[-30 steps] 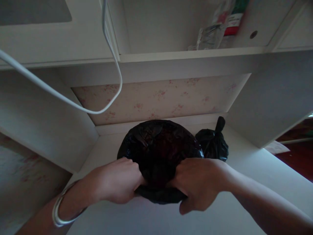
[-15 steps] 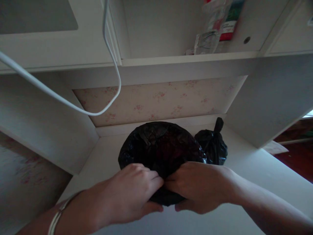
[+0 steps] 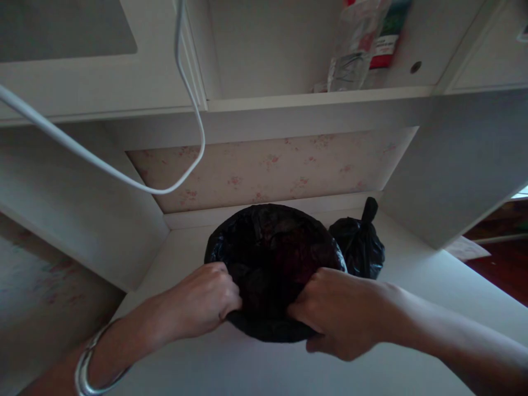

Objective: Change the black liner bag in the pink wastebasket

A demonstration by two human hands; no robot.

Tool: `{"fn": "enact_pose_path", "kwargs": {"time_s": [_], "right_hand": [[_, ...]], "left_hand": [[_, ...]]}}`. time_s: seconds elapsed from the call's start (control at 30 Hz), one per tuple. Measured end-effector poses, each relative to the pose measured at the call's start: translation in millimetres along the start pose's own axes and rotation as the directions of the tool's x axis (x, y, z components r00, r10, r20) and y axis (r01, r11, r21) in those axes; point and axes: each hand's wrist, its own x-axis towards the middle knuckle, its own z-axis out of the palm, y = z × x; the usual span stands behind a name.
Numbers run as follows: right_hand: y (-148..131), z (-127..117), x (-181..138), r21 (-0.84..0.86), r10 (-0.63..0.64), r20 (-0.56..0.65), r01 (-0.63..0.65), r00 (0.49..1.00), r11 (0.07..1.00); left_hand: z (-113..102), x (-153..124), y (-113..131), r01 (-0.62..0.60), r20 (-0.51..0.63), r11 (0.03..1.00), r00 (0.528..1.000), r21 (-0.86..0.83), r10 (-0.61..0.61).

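Observation:
A round bin lined with a black garbage bag [image 3: 272,329] stands on a white surface, its mouth facing me and the bag folded over the rim. My left hand [image 3: 210,297] grips the bag at the rim's near left side, fingers curled inward. On the near right side, my right hand [image 3: 330,308] is closed over the rim, thumb outside and fingers inside. The bin's own wall is hidden by the bag. A silvery bangle [image 3: 84,371] circles my left wrist.
Right behind the bin sits a knotted black bag [image 3: 358,245]. A white cable [image 3: 160,191] hangs at upper left. The open shelf [image 3: 280,52] above holds a clear plastic package [image 3: 350,60] and a red-green packet [image 3: 383,52]. Side panels [image 3: 466,165] flank the white surface.
My left hand has moved left along the rim, away from my right hand. The near rim between them now shows, the bag lying smoother over it. My right hand has barely shifted.

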Motion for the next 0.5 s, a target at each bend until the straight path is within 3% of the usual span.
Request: {"fn": "enact_pose_path", "kwargs": {"time_s": [0.13,0.27,0.4,0.5], "right_hand": [[10.0,-6.9,-6.0,0.012,0.022,0.050,-0.023,0.999,1.000],[17.3,-6.0,-7.7,-0.029,0.070,0.060,-0.068,0.996,0.997],[9.0,-4.5,-0.2,-0.052,0.041,0.036,-0.039,0.998,0.998],[-4.8,-4.9,9.0,-0.017,0.005,-0.005,-0.005,1.000,1.000]], "left_hand": [[-6.5,-9.6,-26.7,-0.033,-0.060,0.998,0.998,0.045,0.036],[-13.2,-20.7,-28.7,0.105,-0.116,0.992,0.989,0.070,-0.096],[-25.0,-22.0,16.8,0.117,-0.067,0.993,0.991,-0.028,-0.119],[-21.5,-7.8,60.3,0.134,-0.077,0.989,0.987,-0.069,-0.140]]}}
